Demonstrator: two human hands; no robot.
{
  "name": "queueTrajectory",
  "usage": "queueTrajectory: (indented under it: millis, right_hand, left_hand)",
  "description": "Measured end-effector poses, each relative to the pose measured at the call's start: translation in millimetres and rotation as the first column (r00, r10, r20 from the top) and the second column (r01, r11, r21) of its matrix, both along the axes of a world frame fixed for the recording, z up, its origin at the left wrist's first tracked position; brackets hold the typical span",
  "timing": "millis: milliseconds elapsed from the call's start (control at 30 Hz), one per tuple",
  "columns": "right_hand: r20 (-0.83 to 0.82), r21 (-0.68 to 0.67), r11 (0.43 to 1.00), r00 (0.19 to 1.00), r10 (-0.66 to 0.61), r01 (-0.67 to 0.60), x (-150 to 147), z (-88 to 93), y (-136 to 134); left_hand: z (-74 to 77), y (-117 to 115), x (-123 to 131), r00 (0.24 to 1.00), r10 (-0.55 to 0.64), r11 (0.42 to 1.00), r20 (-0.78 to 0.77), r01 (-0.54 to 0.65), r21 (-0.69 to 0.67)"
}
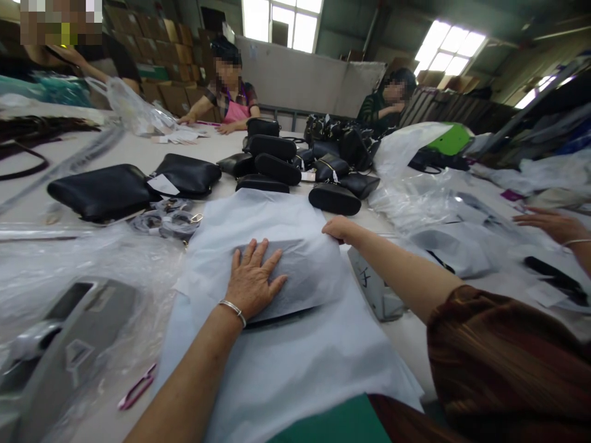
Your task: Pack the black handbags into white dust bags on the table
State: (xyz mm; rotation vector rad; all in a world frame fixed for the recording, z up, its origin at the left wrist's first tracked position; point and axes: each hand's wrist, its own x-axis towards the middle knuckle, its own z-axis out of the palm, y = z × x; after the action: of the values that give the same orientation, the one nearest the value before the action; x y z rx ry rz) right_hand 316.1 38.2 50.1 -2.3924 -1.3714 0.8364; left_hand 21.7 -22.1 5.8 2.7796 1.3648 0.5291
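Observation:
My left hand (pixel 255 280) lies flat with spread fingers on white tissue paper (pixel 258 215), pressing it over a dark, flat item. That item shows through the sheet, and only its black lower edge (pixel 286 318) is uncovered; it looks like a black bag. At the sheet's right edge, my right hand (pixel 340 229) pinches the tissue paper between closed fingers. More white sheets (pixel 295 375) are spread underneath, toward me. Beyond the paper are black bags (pixel 113 187), and coiled straps (pixel 168 220) with a gold clasp rest left of it.
A grey tape dispenser (pixel 78 351) and pink scissors (pixel 137 387) are at my left, near clear plastic bags (pixel 115 264). Stacked black bags (pixel 272 151) stand ahead. A grey box-like object (pixel 376 286) sits right of the sheets. Another person's hand (pixel 551 226) is at far right; co-workers sit across the table.

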Motion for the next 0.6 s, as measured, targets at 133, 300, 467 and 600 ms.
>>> queueTrajectory:
  millis: [133,300,467,600]
  right_hand:
    - [0.031,0.052,0.995,0.996,-0.087,0.085,17.3,4.2,-5.6]
    - [0.172,0.187,0.981,0.982,-0.081,0.048,24.7,15.5,-10.6]
    - [0.323,0.336,0.724,0.795,0.513,-0.603,-14.3,2.5,-17.3]
    - [0.318,0.094,0.635,0.628,0.711,-0.767,-26.2,-15.0,-21.7]
  left_hand:
    - [-1.0,0.4,-0.3,1.0,-0.003,1.0,0.024,0.003,0.004]
    - [0.6,-0.7,-0.1,1.0,-0.004,1.0,0.027,0.005,-0.023]
    - [2.9,-2.0,1.9,1.0,-0.005,0.999,0.012,0.006,-0.046]
    - [3.6,-3.4,1.7,1.0,0.002,0.999,0.008,-0.001,-0.05]
